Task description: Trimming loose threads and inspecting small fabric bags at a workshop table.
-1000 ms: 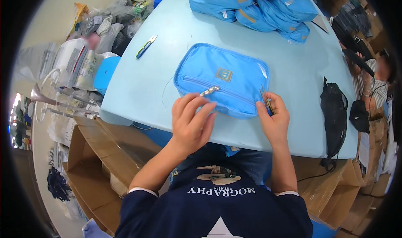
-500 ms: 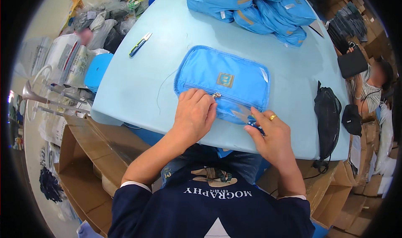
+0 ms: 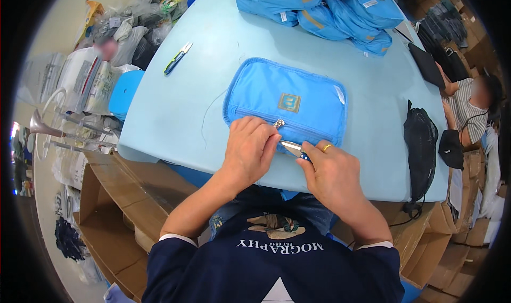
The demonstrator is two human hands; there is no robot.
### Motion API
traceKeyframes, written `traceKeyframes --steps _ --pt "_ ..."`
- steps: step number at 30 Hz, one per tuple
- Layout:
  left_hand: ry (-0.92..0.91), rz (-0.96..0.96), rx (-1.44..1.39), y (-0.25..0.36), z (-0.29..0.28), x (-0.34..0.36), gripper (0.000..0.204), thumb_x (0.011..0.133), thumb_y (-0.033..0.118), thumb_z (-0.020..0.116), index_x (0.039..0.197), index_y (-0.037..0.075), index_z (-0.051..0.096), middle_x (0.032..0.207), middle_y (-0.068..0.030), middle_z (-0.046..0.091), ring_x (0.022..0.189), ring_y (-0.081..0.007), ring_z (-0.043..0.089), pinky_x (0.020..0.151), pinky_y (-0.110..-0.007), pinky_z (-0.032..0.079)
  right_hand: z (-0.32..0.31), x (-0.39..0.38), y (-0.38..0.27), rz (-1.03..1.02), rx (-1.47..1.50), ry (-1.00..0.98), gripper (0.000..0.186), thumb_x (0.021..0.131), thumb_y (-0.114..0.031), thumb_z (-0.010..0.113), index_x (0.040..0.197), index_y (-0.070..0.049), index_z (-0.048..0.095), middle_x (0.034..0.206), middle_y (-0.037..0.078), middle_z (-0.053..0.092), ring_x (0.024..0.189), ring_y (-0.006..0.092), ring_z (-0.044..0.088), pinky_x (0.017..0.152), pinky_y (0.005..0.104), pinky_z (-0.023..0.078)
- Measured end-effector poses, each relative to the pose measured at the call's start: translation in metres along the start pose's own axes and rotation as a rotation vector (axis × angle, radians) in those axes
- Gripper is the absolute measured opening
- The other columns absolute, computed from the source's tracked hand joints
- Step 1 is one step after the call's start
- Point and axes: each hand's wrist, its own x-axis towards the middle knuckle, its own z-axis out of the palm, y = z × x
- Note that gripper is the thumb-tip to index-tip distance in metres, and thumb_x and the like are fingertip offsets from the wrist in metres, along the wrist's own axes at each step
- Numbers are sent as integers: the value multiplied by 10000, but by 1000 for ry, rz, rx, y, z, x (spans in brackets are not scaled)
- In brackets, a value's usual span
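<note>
Beyond and left of my left hand (image 3: 249, 149) lie spare snips (image 3: 177, 59). That hand's fingertips press together beside the zipper pull (image 3: 278, 124); on what, I can't tell. The blue pouch (image 3: 285, 87) lies face up just beyond both hands. My right hand (image 3: 332, 169) grips dotted scissors (image 3: 293, 147), blades toward my left fingertips: I'd best keep the points off skin and fabric.

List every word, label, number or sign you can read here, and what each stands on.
I won't copy wording out, only locate it.
Dark blue shirt: white lettering, legible, upside down in view.
Blue pouch: square badge with a letter-like mark, too small to read surely.
Stacked blue pouches: white tags, too small.
White packages at left: print too blurred.
</note>
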Motion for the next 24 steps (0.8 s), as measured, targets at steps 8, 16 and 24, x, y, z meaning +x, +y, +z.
traceKeyframes --steps 8,16,24 --pt "133 -16 -110 2 -1 -8 105 738 46 644 771 54 545 815 -71 572 810 -271 547 762 -359 373 2 1 10 -79 25 34 230 734 -145 687 916 -13 635 753 90 592 660 248 608 507 348 463" --pt "106 72 -131 9 8 -59 161 677 66 714 777 35 592 852 -114 586 781 -274 575 717 -359 450 0 -14 27 48 192 156 336 712 -132 716 1007 10 637 797 104 603 646 218 619 528 314 479" --pt "448 -518 -182 21 12 -40 216 747 75 725 875 9 565 843 -110 590 621 -149 519 542 -255 439 -3 -18 27 -94 127 140 341 715 -128 720 1017 6 637 800 90 599 602 226 576 516 314 449"
